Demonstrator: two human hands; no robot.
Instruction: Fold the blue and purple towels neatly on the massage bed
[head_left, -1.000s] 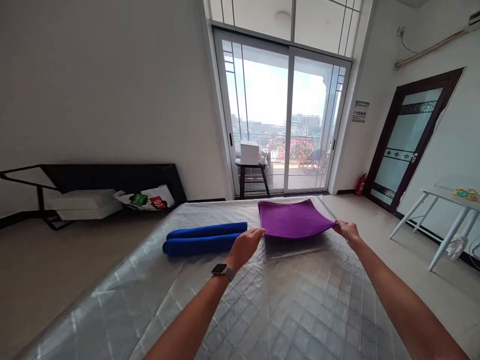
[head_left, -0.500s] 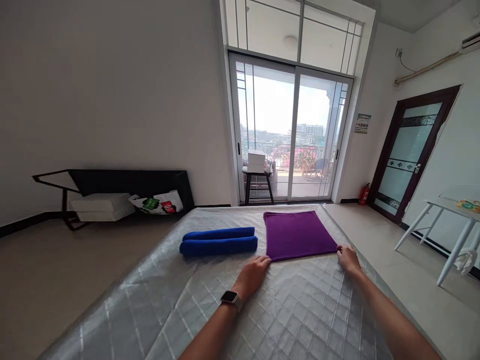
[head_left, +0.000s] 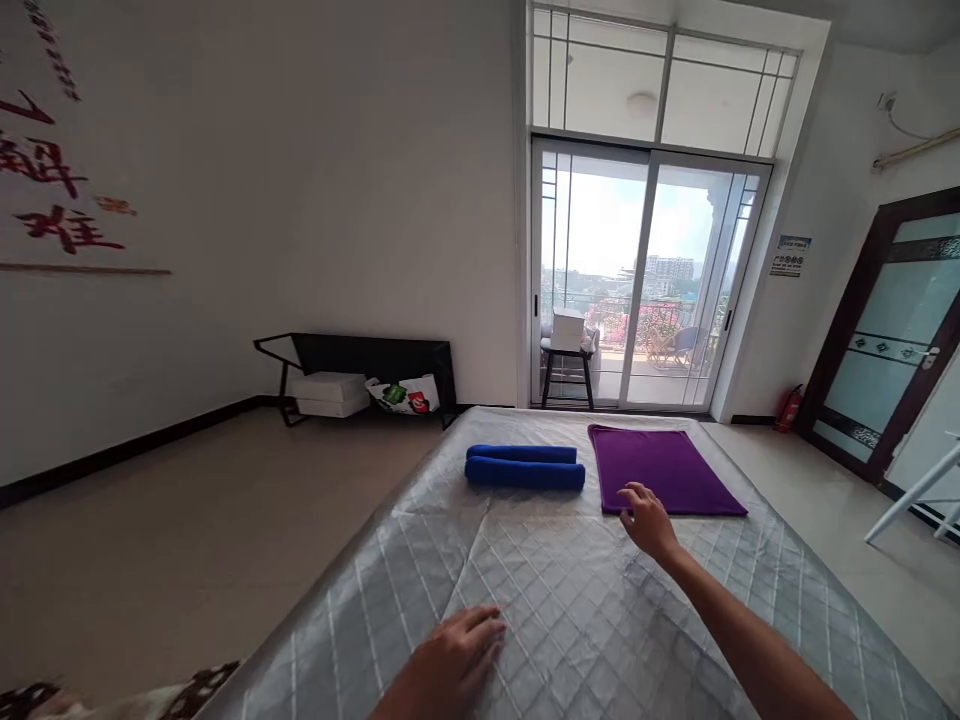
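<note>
A purple cloth (head_left: 667, 465), folded to a flat rectangle, lies on the silvery quilted mattress (head_left: 540, 590). My right hand (head_left: 646, 515) is over the cloth's near edge with fingers apart and nothing in them; whether it touches the cloth I cannot tell. To the left of the cloth, two blue rolled cloths (head_left: 525, 472) lie side by side. Lower down, my left hand (head_left: 461, 645) is over the mattress, fingers stretched out, holding nothing and away from the cloths.
Behind the mattress stands a dark stool (head_left: 568, 365) by the sliding glass door (head_left: 630, 270). A black bench (head_left: 367, 355) with white boxes (head_left: 330, 395) and a printed bag (head_left: 405, 393) is at the left wall. A fire extinguisher (head_left: 788, 408) stands on the right.
Both hands have let go of the purple cloth's near corners. My left hand has drawn back toward me, and my right has moved left along the near edge. The view has turned left.
</note>
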